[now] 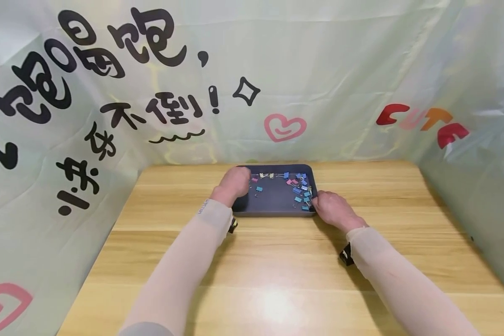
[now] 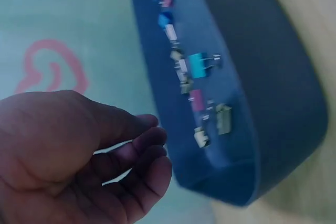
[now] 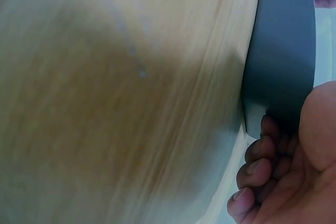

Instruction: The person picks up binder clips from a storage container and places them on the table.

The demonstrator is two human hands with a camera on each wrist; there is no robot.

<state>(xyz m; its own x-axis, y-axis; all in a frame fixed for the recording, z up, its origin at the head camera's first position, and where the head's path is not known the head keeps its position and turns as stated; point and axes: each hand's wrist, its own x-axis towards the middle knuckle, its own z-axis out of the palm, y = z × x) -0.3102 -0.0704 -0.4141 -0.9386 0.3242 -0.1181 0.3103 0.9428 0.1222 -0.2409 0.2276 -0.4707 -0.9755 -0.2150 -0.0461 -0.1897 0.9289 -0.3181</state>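
Observation:
A dark blue-grey tray (image 1: pixel 273 214) lies near the far edge of the table, holding several small binder clips (image 1: pixel 304 189) in blue, teal, pink and pale colours. Most are bunched at its right end. My right hand (image 1: pixel 333 209) grips the tray's right side near the front corner, with curled fingers (image 3: pixel 257 171) against the outer wall. Over the tray's left end is my left hand (image 1: pixel 234 183), its thumb and fingertips drawn together and nothing visible between them. Below it, a teal clip (image 2: pixel 198 65), a pink clip (image 2: pixel 196 99) and pale clips (image 2: pixel 224 119) lie inside.
The wooden table (image 1: pixel 277 270) stretches toward me and to both sides. A pale printed cloth wall (image 1: pixel 340 84) stands right behind the tray and along the sides. Dark bands (image 1: pixel 346 255) show under both wrists.

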